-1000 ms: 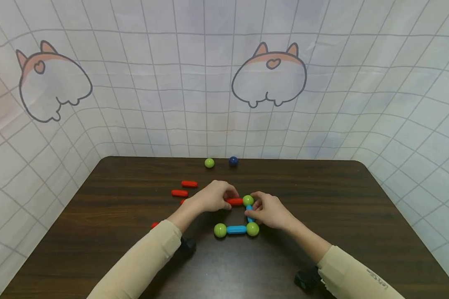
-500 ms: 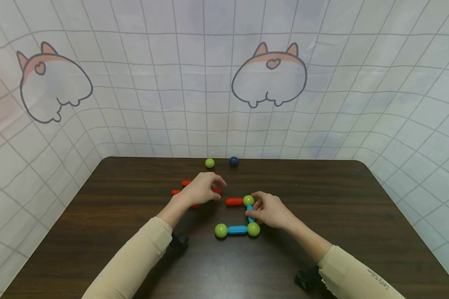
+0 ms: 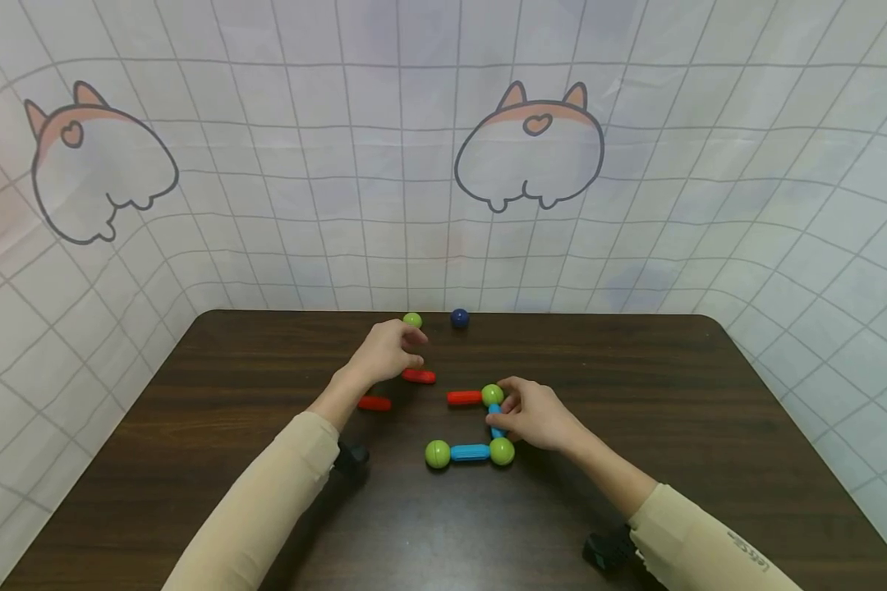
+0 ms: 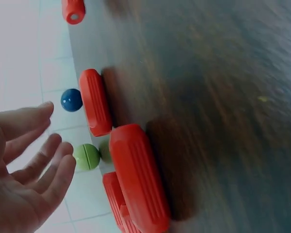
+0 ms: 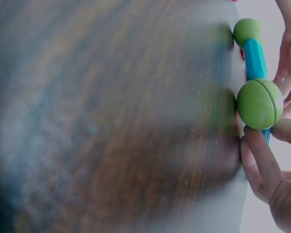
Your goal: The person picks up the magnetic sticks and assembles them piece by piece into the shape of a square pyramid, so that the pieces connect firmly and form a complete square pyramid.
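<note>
In the head view the left hand (image 3: 387, 351) hovers over the back of the table, just short of a green ball (image 3: 412, 320), fingers parted and empty. Beneath its fingertips lies a red rod (image 3: 419, 376). The right hand (image 3: 538, 417) pinches a blue rod (image 3: 497, 420) between thumb and fingers. That rod joins a green ball (image 3: 492, 395) to a nearer green ball (image 3: 502, 451). From the farther ball a red rod (image 3: 464, 397) points left; from the nearer one another blue rod (image 3: 470, 452) leads to a third green ball (image 3: 438, 454).
A dark blue ball (image 3: 460, 318) sits at the table's back edge. Another loose red rod (image 3: 374, 403) lies beside the left wrist; several red rods (image 4: 138, 177) show in the left wrist view. A patterned curtain (image 3: 429, 205) stands behind the table (image 3: 636, 369).
The left hand has let go of the red rod on the joined pieces and moved left and back toward the loose green ball. The right hand has stayed on the blue rod.
</note>
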Tool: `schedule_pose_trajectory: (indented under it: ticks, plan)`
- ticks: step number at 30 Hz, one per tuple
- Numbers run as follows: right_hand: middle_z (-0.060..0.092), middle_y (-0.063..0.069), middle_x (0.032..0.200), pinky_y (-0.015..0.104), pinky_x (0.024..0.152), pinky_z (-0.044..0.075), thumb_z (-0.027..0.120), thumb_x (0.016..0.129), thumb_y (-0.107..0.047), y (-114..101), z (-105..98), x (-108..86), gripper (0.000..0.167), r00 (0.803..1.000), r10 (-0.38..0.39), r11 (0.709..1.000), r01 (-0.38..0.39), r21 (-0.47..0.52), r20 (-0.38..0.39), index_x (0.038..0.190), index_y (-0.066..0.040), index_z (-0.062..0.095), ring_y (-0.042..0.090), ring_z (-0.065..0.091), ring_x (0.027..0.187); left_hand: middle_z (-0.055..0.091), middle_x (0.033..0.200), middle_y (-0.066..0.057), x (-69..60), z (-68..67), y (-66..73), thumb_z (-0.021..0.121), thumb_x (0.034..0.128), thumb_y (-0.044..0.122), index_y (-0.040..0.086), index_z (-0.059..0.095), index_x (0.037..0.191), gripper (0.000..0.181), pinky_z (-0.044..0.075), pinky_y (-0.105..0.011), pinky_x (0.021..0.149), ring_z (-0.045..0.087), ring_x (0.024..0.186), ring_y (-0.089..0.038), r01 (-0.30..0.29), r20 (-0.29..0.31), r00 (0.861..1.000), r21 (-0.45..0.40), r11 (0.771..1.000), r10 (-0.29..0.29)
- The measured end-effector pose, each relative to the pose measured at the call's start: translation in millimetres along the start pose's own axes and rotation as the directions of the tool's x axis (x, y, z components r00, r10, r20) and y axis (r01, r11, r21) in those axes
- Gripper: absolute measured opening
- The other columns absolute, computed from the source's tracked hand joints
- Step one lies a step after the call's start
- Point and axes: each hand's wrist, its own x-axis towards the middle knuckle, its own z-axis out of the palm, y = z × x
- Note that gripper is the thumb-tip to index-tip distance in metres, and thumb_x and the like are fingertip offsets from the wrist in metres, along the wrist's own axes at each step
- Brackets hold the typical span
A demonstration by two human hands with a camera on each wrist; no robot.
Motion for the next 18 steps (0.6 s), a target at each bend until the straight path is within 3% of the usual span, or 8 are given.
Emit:
schedule_pose_trajectory:
  ticks: [6, 13, 18]
  plan:
    - [0.064, 0.010, 0.095, 0.035, 0.064, 0.061, 0.076, 0.094, -0.008, -0.1, -1.2, -1.1, 0.062, 1.000, -0.007, 1.000, 0.007, -0.010, 0.003, 0.143, 0.012, 0.046, 0.018, 0.069, 0.068, 0.065, 0.126, -0.020, 10.3, -1.0, -3.5, 0.078, 0.0908, 0.008, -0.003, 0.066, 0.131, 0.044, 0.049, -0.047, 0.100, 0.059, 0.117, -0.034, 0.056, -0.053, 0.997, -0.005, 0.998, -0.056]
    - [0.064, 0.010, 0.096, 0.034, 0.064, 0.060, 0.076, 0.094, -0.009, 0.2, -0.9, -0.3, 0.062, 1.000, -0.001, 1.000, 0.001, -0.014, -0.006, 0.144, 0.012, 0.046, 0.017, 0.069, 0.068, 0.052, 0.142, -0.026, 17.5, -2.8, -8.4, 0.073, 0.0909, 0.004, -0.002, 0.055, 0.143, 0.056, 0.043, -0.053, 0.106, 0.048, 0.131, -0.042, 0.100, -0.099, 0.990, -0.030, 0.994, -0.103]
    - [0.064, 0.010, 0.096, 0.033, 0.063, 0.060, 0.076, 0.094, -0.010, 2.5, 1.1, 0.0, 0.062, 1.000, 0.001, 1.000, -0.001, -0.013, -0.004, 0.144, 0.011, 0.046, 0.016, 0.069, 0.068, 0.036, 0.153, -0.028, 24.0, 0.3, -16.3, 0.067, 0.0916, 0.000, 0.002, 0.045, 0.152, 0.065, 0.036, -0.057, 0.111, 0.035, 0.142, -0.046, 0.137, -0.069, 0.988, -0.021, 0.990, -0.138]
